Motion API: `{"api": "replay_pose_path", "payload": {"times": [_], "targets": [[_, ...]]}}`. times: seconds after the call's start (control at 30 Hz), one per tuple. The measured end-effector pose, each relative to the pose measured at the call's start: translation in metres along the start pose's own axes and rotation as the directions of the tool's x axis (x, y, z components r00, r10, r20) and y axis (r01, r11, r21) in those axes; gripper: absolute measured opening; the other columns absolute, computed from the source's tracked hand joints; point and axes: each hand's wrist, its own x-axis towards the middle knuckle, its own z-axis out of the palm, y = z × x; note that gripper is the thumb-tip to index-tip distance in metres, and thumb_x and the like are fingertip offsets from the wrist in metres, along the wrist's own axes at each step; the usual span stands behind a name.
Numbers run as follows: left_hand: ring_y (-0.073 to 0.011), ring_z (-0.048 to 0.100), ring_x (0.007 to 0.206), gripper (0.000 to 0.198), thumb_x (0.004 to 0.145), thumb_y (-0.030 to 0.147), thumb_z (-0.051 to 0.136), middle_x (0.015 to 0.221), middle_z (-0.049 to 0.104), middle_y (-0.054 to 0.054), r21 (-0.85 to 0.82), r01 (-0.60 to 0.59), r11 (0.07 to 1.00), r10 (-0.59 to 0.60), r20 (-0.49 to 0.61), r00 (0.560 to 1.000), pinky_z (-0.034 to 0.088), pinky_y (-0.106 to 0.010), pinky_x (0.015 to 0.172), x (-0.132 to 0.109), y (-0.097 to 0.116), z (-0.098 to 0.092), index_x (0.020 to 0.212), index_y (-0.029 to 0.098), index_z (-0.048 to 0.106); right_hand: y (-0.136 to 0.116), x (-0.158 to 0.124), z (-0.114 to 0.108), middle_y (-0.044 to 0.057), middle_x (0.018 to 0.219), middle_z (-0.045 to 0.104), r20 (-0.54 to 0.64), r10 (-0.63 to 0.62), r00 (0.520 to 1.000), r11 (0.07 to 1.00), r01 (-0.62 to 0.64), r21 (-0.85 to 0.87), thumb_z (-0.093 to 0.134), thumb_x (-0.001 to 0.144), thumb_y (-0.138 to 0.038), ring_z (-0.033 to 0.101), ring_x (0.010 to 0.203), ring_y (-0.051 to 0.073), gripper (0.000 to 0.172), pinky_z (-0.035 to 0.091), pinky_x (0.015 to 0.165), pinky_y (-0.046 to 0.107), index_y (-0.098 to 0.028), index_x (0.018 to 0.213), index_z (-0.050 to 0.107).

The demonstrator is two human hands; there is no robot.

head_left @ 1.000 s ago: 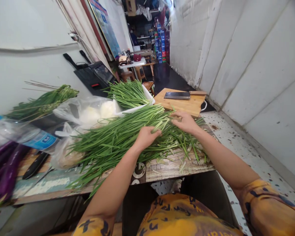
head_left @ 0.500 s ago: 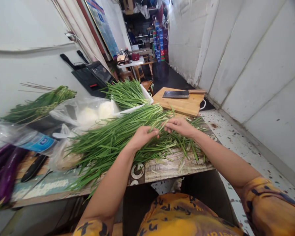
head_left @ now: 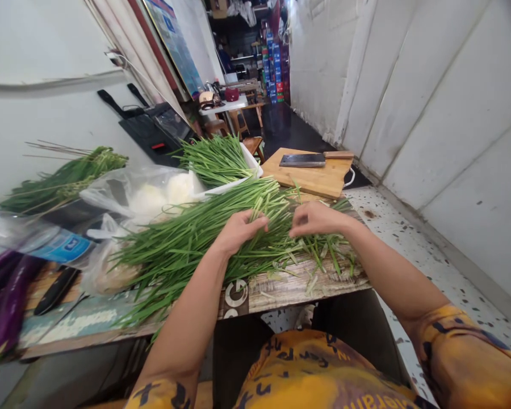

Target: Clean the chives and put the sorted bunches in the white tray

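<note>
In the head view, a thick heap of chives (head_left: 174, 241) lay across the worktop (head_left: 289, 298), its pale ends toward the right and its leafy ends spreading left and over the front edge. The left hand (head_left: 243, 228) rested over the middle of the heap, thumb and fingers closed around a few pale stalks. The right hand (head_left: 311, 218) hung just beyond the pale ends, apart from the left, its fingers curled downward; whether they pinched anything could not be told. Below it, loose bits of leaf (head_left: 313, 284) were scattered on the worktop. Behind the heap stood a white tray (head_left: 255, 163) filled with more chives, and near it to the right a wooden board (head_left: 309, 182) with a cleaver (head_left: 302, 160) lying flat on it. To the left were a clear bag (head_left: 104, 190) with round white things inside, a plastic bottle (head_left: 66, 247), a black-handled knife (head_left: 57, 291) and purple eggplants (head_left: 15, 301).
</note>
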Motion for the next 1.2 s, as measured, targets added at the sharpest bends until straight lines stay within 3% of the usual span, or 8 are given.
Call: {"api": "replay_pose_path", "payload": {"times": [0.1, 0.2, 0.3, 0.53, 0.77, 0.87, 1.07, 1.2], "targets": [[-0.0092, 0.041, 0.053, 0.04, 0.083, 0.051, 0.057, 0.064, 0.059, -0.003, 0.125, -0.062, 0.99, 0.065, -0.02, 0.998, 0.033, -0.023, 0.052, 0.0, 0.001, -0.001, 0.07, 0.014, 0.065, -0.014, -0.003, 0.01, 0.002, 0.071, 0.063, 0.226, -0.219, 0.949, 0.972, 0.233, -0.036, 0.08, 0.066, -0.032, 0.055, 0.072, 0.015, 0.016, 0.041, 0.065, 0.025, -0.018, 0.068, 0.073], [-0.0138, 0.053, 0.069, 0.039, 0.086, 0.049, 0.054, 0.073, 0.065, -0.005, 0.17, -0.142, 0.975, 0.15, -0.036, 0.988, 0.043, -0.025, 0.068, 0.0, 0.0, -0.001, 0.07, 0.015, 0.066, -0.02, -0.003, 0.014, 0.003, 0.07, 0.062, 0.231, -0.262, 0.937, 0.949, 0.294, -0.115, 0.074, 0.072, -0.021, 0.056, 0.077, 0.017, 0.006, 0.043, 0.071, 0.027, -0.018, 0.068, 0.073], [-0.0127, 0.054, 0.064, 0.034, 0.083, 0.049, 0.056, 0.071, 0.063, -0.002, 0.04, -0.127, 0.991, 0.129, -0.045, 0.991, 0.044, -0.025, 0.064, -0.001, 0.001, 0.001, 0.087, 0.016, 0.064, -0.017, -0.003, 0.005, 0.005, 0.079, 0.066, 0.167, -0.305, 0.938, 0.949, 0.313, -0.027, 0.064, 0.083, -0.024, 0.058, 0.08, 0.016, 0.013, 0.045, 0.077, 0.028, -0.018, 0.079, 0.075], [-0.0159, 0.059, 0.073, 0.029, 0.073, 0.043, 0.068, 0.074, 0.068, -0.001, 0.28, -0.081, 0.957, 0.075, 0.032, 0.997, 0.044, -0.026, 0.074, -0.006, 0.01, 0.009, 0.076, 0.014, 0.071, -0.007, -0.001, -0.005, 0.003, 0.072, 0.068, -0.067, -0.036, 0.997, 0.98, 0.049, 0.193, 0.06, 0.081, -0.028, 0.055, 0.065, 0.013, 0.019, 0.041, 0.062, 0.025, -0.014, 0.077, 0.073], [-0.0187, 0.061, 0.075, 0.029, 0.072, 0.042, 0.066, 0.072, 0.071, -0.003, 0.215, -0.068, 0.974, 0.063, 0.031, 0.998, 0.044, -0.029, 0.078, -0.004, 0.008, 0.013, 0.067, 0.014, 0.071, -0.005, 0.012, 0.023, 0.0, 0.063, 0.064, -0.118, 0.166, 0.979, 0.827, -0.073, 0.557, 0.071, 0.066, -0.046, 0.05, 0.056, 0.011, 0.036, 0.039, 0.055, 0.024, -0.012, 0.08, 0.071], [-0.0166, 0.058, 0.071, 0.029, 0.07, 0.042, 0.067, 0.068, 0.068, -0.002, 0.21, -0.067, 0.975, 0.069, -0.004, 0.998, 0.042, -0.027, 0.074, -0.003, 0.008, 0.013, 0.061, 0.015, 0.068, 0.001, 0.011, 0.015, 0.001, 0.064, 0.064, -0.173, 0.172, 0.97, 0.897, -0.081, 0.434, 0.069, 0.068, -0.042, 0.051, 0.059, 0.012, 0.029, 0.037, 0.058, 0.024, -0.013, 0.071, 0.07], [-0.0127, 0.05, 0.061, 0.027, 0.066, 0.04, 0.066, 0.061, 0.062, 0.0, 0.221, 0.002, 0.975, 0.024, -0.111, 0.994, 0.036, -0.025, 0.063, 0.001, 0.003, 0.013, 0.059, 0.014, 0.067, 0.011, 0.003, -0.009, 0.002, 0.057, 0.056, -0.299, 0.342, 0.891, 0.939, -0.333, 0.083, 0.057, 0.079, -0.04, 0.046, 0.055, 0.013, 0.031, 0.034, 0.056, 0.027, -0.015, 0.061, 0.062], [-0.0121, 0.049, 0.059, 0.024, 0.065, 0.038, 0.066, 0.059, 0.061, 0.001, 0.237, 0.031, 0.971, -0.001, -0.127, 0.992, 0.036, -0.025, 0.062, 0.002, 0.0, 0.014, 0.058, 0.015, 0.067, 0.005, 0.004, -0.004, 0.011, 0.097, 0.066, -0.422, -0.048, 0.905, 0.988, -0.019, -0.154, 0.063, 0.074, -0.028, 0.055, 0.086, 0.023, 0.027, 0.042, 0.076, 0.035, -0.014, 0.096, 0.069]]}}
